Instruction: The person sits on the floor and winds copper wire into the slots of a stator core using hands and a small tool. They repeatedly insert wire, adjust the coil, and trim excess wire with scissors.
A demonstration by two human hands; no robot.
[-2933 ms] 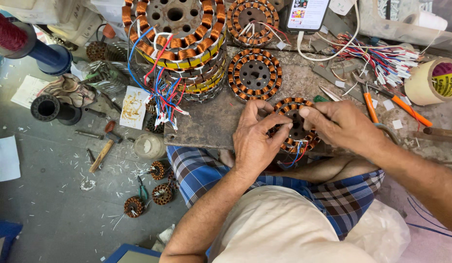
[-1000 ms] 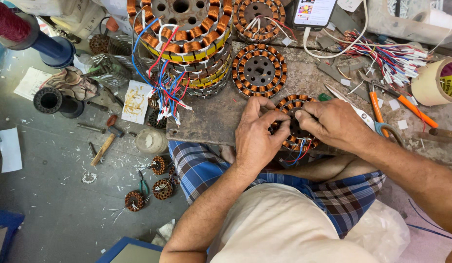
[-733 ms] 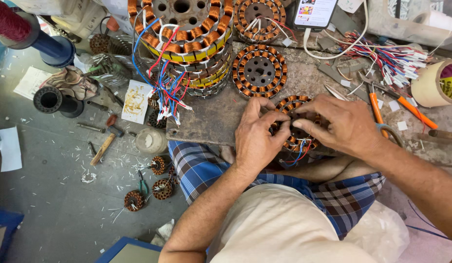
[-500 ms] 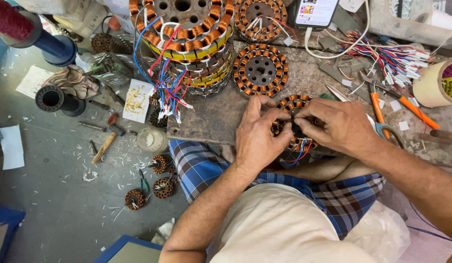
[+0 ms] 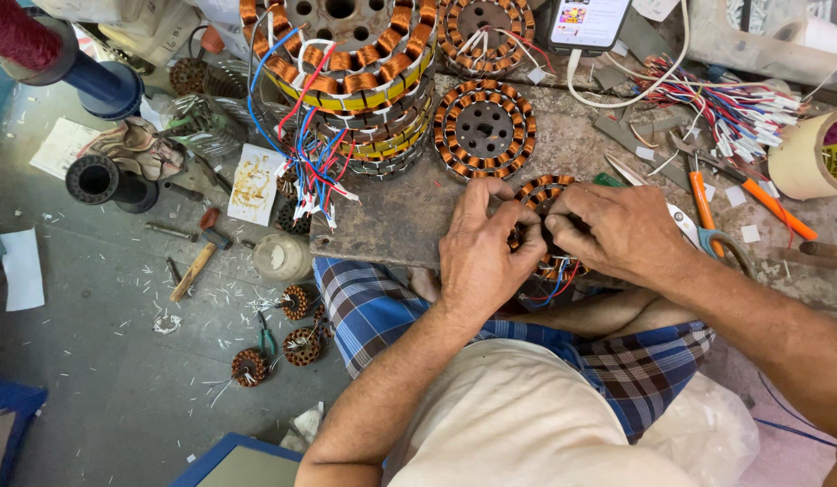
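Nearest, above a lap in a blue checked cloth, both hands close on one small copper-wound stator at the near edge of the stone slab. The left hand clasps its left rim and the right hand covers its right side, fingers pinched at the windings. The stator lies flat, its centre hole facing up; being round, it has no long axis. Red and blue leads hang toward the lap. Just beyond lies one loose stator, and farther left one stack of larger stators. Three small wound coils sit on the floor.
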